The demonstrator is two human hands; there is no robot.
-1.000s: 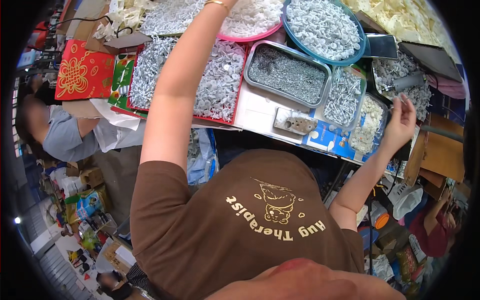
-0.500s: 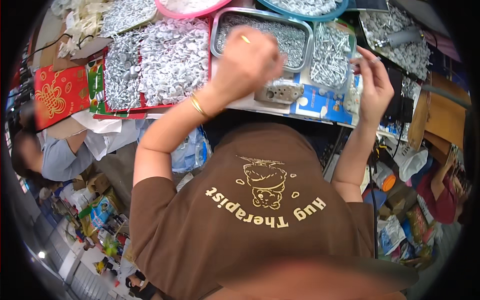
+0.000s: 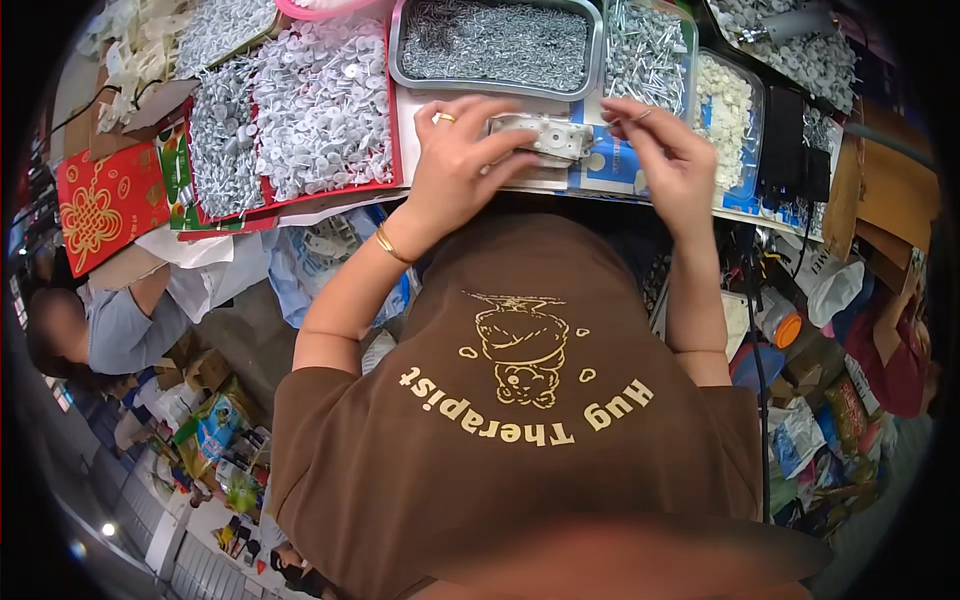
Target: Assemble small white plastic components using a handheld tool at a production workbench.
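a pale, perforated block lies on the near edge of the counter, between the two hands and just below a metal tray of fine pins, probably put there so that both hands reach it easily. the left hand has its fingers apart over the block's left end, perhaps to steady it; whether they touch is hard to tell. the right hand is beside the other end, thumb and forefinger near each other; whether they are clamped on a small part cannot be told. open trays seem grouped by kind for easy picking: a red tray at left, a clear tub of nails and a tub of cream pieces at right. as for writing, the brown shirt bears a curve of pale, upside-down letters beneath a bear drawing; a red box shows a gold knot; the blue-and-white board under the block has print too small to read.
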